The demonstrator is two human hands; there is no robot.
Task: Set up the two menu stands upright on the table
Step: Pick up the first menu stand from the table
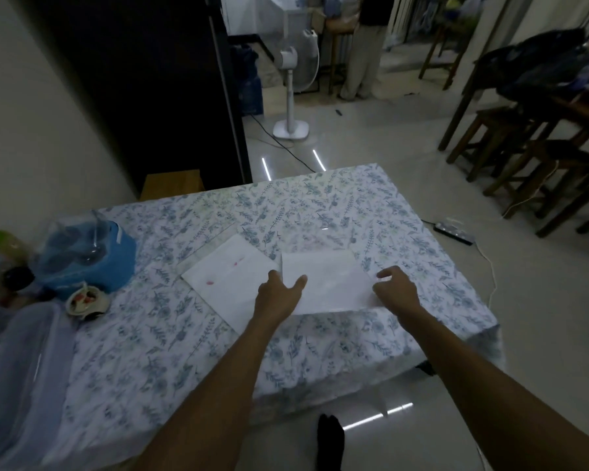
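Observation:
Two white menu stands lie flat side by side on the floral tablecloth. The left menu stand (pixel 225 273) has small red marks on it. The right menu stand (pixel 327 280) is plain white, and both my hands are at it. My left hand (pixel 279 292) rests at its left edge with thumb and fingers spread. My right hand (pixel 397 288) sits over its right edge, fingers curled loosely down. Whether either hand grips the sheet is unclear.
The table (pixel 320 205) carries a blue bag (pixel 89 256), a small bowl (pixel 85 299) and clear plastic containers (pixel 17 368) at the left. A standing fan (pixel 291 96), a person's legs (pixel 361 56) and wooden stools (pixel 510 144) stand beyond. A power strip (pixel 454 231) lies on the floor.

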